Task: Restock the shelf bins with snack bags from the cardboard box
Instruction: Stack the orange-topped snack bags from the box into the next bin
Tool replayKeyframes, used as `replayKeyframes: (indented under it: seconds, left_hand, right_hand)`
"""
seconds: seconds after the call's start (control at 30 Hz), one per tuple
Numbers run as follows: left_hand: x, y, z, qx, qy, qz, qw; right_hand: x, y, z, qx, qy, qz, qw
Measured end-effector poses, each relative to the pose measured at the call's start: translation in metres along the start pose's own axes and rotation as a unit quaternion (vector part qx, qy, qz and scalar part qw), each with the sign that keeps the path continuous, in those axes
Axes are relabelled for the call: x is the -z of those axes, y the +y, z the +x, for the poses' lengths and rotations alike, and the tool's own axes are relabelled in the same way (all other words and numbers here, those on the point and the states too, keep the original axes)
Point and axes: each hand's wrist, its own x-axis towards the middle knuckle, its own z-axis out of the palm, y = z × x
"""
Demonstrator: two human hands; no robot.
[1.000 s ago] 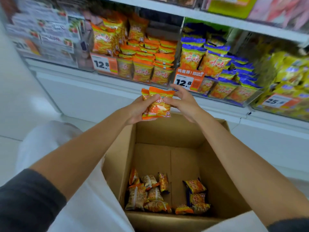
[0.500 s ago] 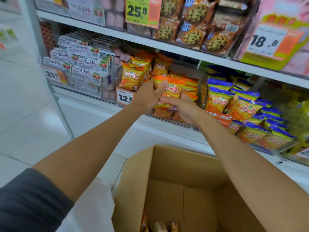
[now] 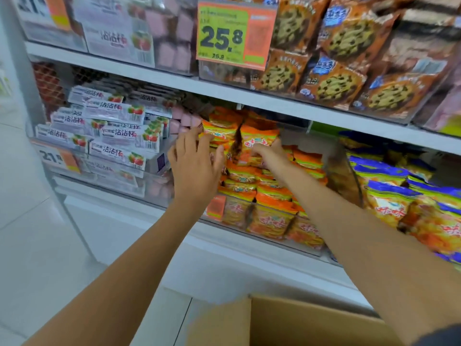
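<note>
At centre frame the left hand (image 3: 195, 168) is spread wide beside the stacked bags (image 3: 219, 128) at the left end of the clear shelf bin (image 3: 335, 168). A nudge there could tip the leaning pile forward. Just right, the right hand (image 3: 268, 152) pinches the orange snack bag (image 3: 259, 141), which stands upright, glossy and crinkled, atop the rows. The cardboard box (image 3: 311, 320) sits at bottom right.

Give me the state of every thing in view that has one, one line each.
left hand: fingers straight, touching the stacked bags.
right hand: holds the orange bag.
orange bag: upright on top of the pile, not yet released.
bin: nearly full of orange bags.
cardboard box: open, inside out of view.
</note>
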Motion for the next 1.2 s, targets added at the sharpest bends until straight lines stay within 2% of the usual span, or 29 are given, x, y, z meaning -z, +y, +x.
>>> replayKeyframes:
  seconds: [0.13, 0.2, 0.27, 0.33, 0.5, 0.67, 0.8, 0.87, 1.0, 1.03, 1.1, 1.2]
  left_hand:
    - [-0.002, 0.000, 0.000, -0.004, 0.007, -0.007, 1.000]
    - [-0.002, 0.000, -0.001, -0.006, 0.018, -0.010, 1.000]
    - [-0.003, 0.000, -0.002, -0.008, 0.026, -0.010, 1.000]
    - [-0.002, 0.000, -0.002, -0.008, 0.032, -0.016, 0.999]
    - [-0.001, 0.000, -0.002, -0.006, 0.018, -0.017, 1.000]
    - [0.003, 0.001, 0.000, -0.013, 0.004, -0.021, 1.000]
    - [0.013, 0.005, 0.000, -0.020, -0.018, -0.041, 0.999]
    - [0.021, 0.011, -0.004, -0.030, -0.005, -0.028, 0.999]
    - [0.045, 0.038, -0.020, -0.087, 0.008, 0.004, 0.996]
    - [0.051, 0.047, -0.027, -0.106, -0.020, -0.015, 0.994]
    - [0.061, 0.065, -0.048, -0.115, -0.128, -0.083, 0.982]
    - [0.069, 0.090, -0.098, -0.082, -0.266, -0.156, 0.948]
  right_hand:
    - [0.002, 0.010, 0.006, 0.035, 0.037, 0.007, 0.999]
    - [-0.001, 0.013, 0.003, 0.077, 0.062, -0.031, 0.995]
    - [-0.004, 0.017, 0.002, 0.121, 0.037, -0.076, 0.989]
    - [-0.006, 0.018, 0.000, 0.130, 0.023, -0.109, 0.985]
    - [-0.009, 0.021, -0.005, 0.168, 0.064, -0.208, 0.962]
    - [-0.005, 0.019, -0.004, 0.142, 0.039, -0.224, 0.963]
    - [0.000, 0.020, -0.015, 0.149, 0.064, -0.228, 0.960]
    - [0.005, 0.018, -0.028, 0.170, 0.082, -0.248, 0.950]
    - [0.027, 0.015, -0.073, 0.267, 0.120, -0.277, 0.915]
    - [0.035, 0.017, -0.088, 0.284, 0.122, -0.290, 0.906]
    - [0.052, 0.024, -0.117, 0.301, 0.111, -0.312, 0.894]
    - [0.080, 0.054, -0.163, 0.288, 0.086, -0.328, 0.896]
